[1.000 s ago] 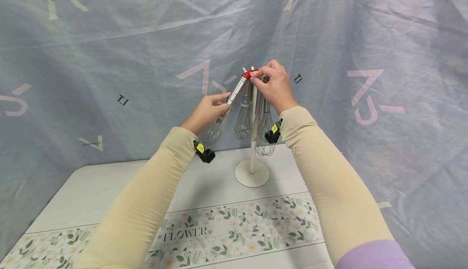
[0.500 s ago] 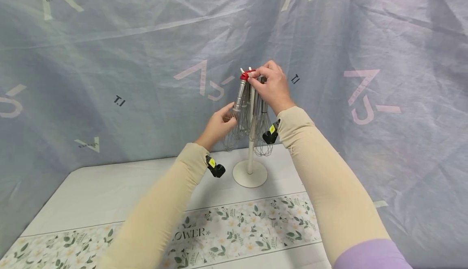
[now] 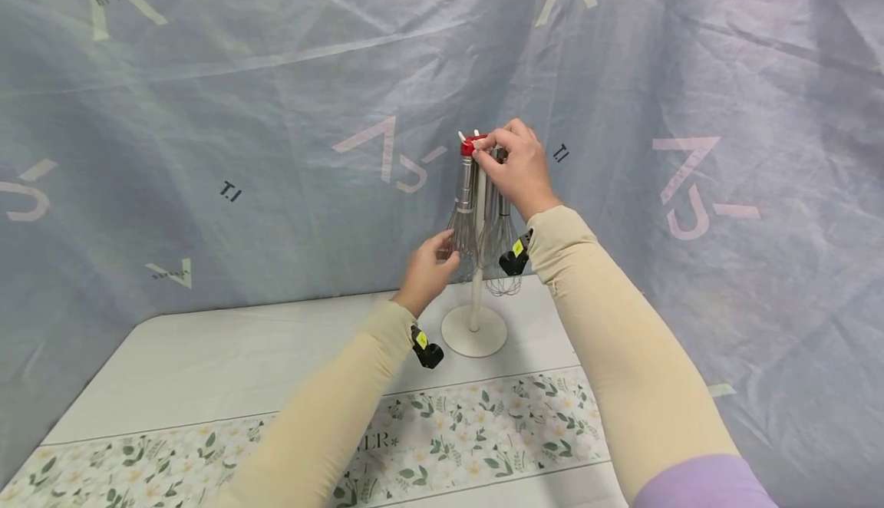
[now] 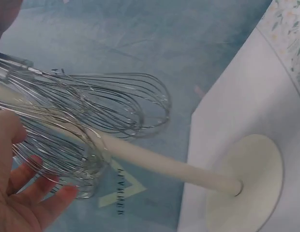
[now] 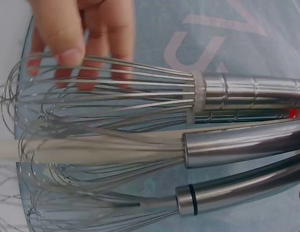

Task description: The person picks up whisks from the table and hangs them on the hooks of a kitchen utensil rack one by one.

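Note:
Several metal whisks hang from a white stand (image 3: 475, 335). The nearest left whisk (image 3: 466, 186) has a ribbed silver handle and a red end at a hook. My left hand (image 3: 425, 272) is at this whisk's wires, thumb on the near side and fingers spread on the far side. In the right wrist view the left thumb (image 5: 70, 53) appears to touch the wires. My right hand (image 3: 521, 170) pinches a white hook end at the stand's top. Its fingertips partly hide that hook, and only a little of this hand enters the wrist views.
The stand's round base (image 4: 259, 159) rests on a white table with a floral strip (image 3: 476, 431). A grey-blue printed cloth (image 3: 276, 147) hangs right behind. Smooth-handled whisks (image 5: 237, 147) hang close beside the ribbed ones.
The ribbed whisk has swung from leaning left to hanging nearly upright. My left hand has moved right and down, from its handle end to its wires. My right hand stays at the hook.

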### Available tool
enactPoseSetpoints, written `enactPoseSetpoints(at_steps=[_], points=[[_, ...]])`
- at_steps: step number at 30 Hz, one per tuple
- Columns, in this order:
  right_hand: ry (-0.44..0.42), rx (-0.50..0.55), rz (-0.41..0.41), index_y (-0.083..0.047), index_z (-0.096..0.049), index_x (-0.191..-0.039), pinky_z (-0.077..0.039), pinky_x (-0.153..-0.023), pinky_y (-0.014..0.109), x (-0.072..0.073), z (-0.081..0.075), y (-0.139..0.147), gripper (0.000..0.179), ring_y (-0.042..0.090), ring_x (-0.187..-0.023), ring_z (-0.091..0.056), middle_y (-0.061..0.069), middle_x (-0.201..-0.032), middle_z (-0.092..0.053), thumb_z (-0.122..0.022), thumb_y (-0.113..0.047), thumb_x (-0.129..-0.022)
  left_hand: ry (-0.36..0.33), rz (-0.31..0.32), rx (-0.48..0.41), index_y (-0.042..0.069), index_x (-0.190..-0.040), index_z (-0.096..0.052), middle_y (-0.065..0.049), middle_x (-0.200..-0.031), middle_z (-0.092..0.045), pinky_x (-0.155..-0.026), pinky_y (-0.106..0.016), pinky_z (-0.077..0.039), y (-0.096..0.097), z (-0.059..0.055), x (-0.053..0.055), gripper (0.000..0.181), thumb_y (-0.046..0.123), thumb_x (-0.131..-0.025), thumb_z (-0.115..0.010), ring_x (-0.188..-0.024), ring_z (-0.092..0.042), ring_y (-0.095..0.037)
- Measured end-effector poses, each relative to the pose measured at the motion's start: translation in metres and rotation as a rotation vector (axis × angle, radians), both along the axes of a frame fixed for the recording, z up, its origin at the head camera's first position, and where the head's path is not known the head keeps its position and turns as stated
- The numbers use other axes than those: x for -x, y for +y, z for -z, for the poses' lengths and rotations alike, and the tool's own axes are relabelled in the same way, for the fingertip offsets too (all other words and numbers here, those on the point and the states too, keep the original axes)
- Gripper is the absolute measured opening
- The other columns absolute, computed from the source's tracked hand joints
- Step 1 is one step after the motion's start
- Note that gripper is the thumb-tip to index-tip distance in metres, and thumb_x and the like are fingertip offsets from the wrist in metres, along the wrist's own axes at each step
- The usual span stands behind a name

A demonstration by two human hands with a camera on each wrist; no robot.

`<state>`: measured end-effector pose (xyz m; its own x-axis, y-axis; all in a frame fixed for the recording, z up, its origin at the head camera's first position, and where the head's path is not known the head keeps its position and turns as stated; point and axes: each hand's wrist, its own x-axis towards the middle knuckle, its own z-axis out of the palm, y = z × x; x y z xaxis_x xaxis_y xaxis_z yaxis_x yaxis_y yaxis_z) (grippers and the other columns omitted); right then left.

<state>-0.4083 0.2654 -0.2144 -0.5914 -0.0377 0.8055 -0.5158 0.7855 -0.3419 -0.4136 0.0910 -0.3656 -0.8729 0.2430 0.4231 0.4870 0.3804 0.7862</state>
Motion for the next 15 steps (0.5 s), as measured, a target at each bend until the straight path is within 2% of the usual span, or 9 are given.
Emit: enactPoseSetpoints(at_steps=[4, 8, 10, 12, 15], points=[[-0.012, 0.011, -0.009, -0.013, -0.075, -0.101, -0.039, -0.089, 0.042, 0.002, 0.0, -0.004, 0.013, 0.024, -0.102, -0.048, 0.004, -0.104, -0.055, -0.071, -0.025, -0.096, -0.006, -0.013, -0.029, 0.012, -0.151, -0.048, -0.011, -0.127, -0.061, -0.091, -0.039, -0.055, 0.0, 0.008, 0.0, 0.052, 0.016, -0.101, -0.061, -0.117, -0.062, -0.027], [-0.078, 0.005, -0.048, -0.013, -0.075, -0.109, -0.039, -0.087, 0.042, 0.0, -0.003, -0.002, 0.019, 0.026, -0.103, -0.048, 0.007, -0.11, -0.055, -0.07, -0.027, -0.097, -0.027, -0.023, 0.015, 0.013, -0.152, -0.046, -0.013, -0.131, -0.059, -0.093, -0.042, -0.054, -0.002, 0.009, -0.002, 0.053, 0.02, -0.102, -0.061, -0.12, -0.06, -0.029], [-0.135, -0.01, -0.066, -0.016, -0.073, -0.115, -0.041, -0.09, 0.043, -0.003, -0.007, 0.004, 0.024, 0.027, -0.107, -0.049, 0.007, -0.116, -0.055, -0.069, -0.031, -0.098, -0.044, -0.022, 0.046, 0.012, -0.153, -0.044, -0.016, -0.135, -0.055, -0.096, -0.044, -0.053, -0.006, 0.004, -0.004, 0.055, 0.022, -0.102, -0.061, -0.123, -0.057, -0.031], [-0.195, -0.026, -0.084, -0.02, -0.069, -0.126, -0.041, -0.098, 0.045, -0.008, -0.012, 0.011, 0.031, 0.025, -0.12, -0.049, 0.005, -0.13, -0.054, -0.067, -0.034, -0.098, -0.045, -0.018, 0.078, 0.011, -0.154, -0.042, -0.018, -0.138, -0.052, -0.1, -0.046, -0.05, -0.011, -0.004, -0.007, 0.057, 0.023, -0.101, -0.061, -0.126, -0.054, -0.034], [-0.189, -0.059, -0.08, -0.023, -0.062, -0.136, -0.036, -0.111, 0.047, -0.016, -0.015, 0.024, 0.041, 0.021, -0.137, -0.042, 0.0, -0.147, -0.047, -0.067, -0.035, -0.098, -0.01, -0.03, 0.129, 0.008, -0.154, -0.04, -0.022, -0.14, -0.047, -0.103, -0.049, -0.046, -0.025, -0.021, -0.013, 0.058, 0.024, -0.101, -0.059, -0.129, -0.05, -0.036]])
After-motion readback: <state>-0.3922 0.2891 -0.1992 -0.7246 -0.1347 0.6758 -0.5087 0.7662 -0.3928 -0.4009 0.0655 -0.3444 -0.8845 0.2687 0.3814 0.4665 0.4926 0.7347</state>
